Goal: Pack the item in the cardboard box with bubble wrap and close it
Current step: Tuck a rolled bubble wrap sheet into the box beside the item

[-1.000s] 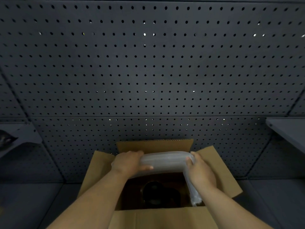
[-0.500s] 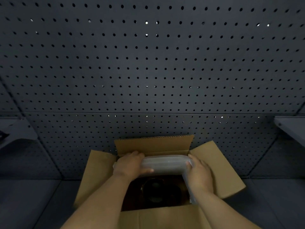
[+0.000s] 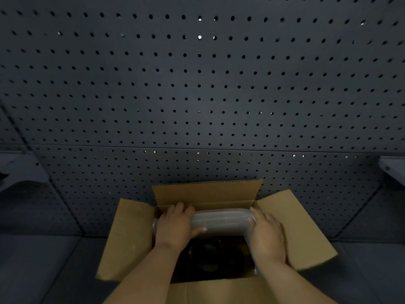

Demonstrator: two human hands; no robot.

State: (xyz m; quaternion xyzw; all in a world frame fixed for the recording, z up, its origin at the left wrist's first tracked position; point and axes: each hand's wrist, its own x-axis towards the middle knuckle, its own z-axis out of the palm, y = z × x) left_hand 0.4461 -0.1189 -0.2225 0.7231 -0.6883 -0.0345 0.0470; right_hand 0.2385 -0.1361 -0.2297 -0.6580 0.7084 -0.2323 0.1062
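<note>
Lower now, the bubble wrap has sunk to the rim of the cardboard box, left hand and right hand gripping its ends above the dark item (details unclear). Behind stands a pegboard.

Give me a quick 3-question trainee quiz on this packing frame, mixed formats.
1. True or false: the cardboard box has its flaps folded shut.
2. The bubble wrap is held by: A) left hand only B) right hand only C) both hands
3. Fill in: the dark item lies ___ the box.

Key: 1 false; 2 C; 3 inside
</note>
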